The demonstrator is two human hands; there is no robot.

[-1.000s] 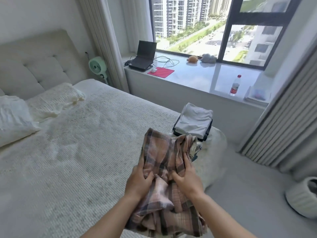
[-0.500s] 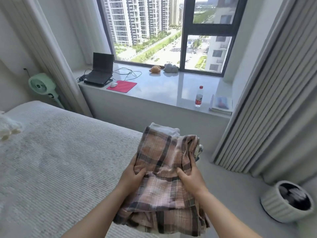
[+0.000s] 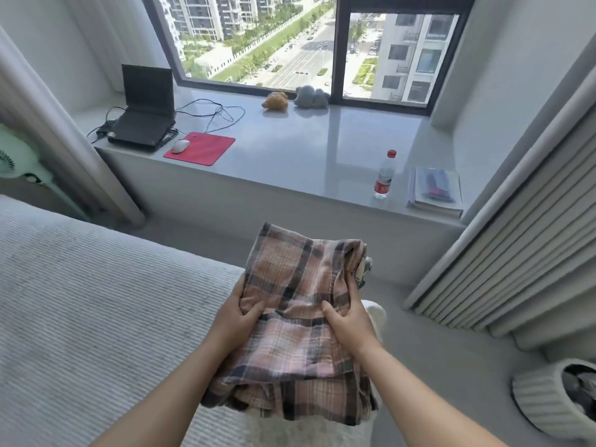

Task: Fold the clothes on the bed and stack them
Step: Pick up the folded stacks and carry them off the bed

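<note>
Both arms reach forward over the bed's (image 3: 96, 317) right edge. The left hand (image 3: 237, 319) is closed on the left side of a folded plaid shirt (image 3: 300, 317), thumb on top and fingers under the cloth. The right hand (image 3: 350, 321) grips the shirt's right side the same way, thumb pressed into a fold. The shirt is held at the bed's near right corner, its lower layers hanging toward the person; whether it rests on anything beneath cannot be told. A ribbed white basket (image 3: 548, 401) stands on the floor to the right. Farther off, the sill (image 3: 306, 150) carries a bottle (image 3: 384, 175) and a book (image 3: 435, 191) near its right end, a red mat (image 3: 206, 148) with a mouse (image 3: 180, 146) and a laptop (image 3: 143, 111) at its left end, two soft toys (image 3: 295, 100) by the window
</note>
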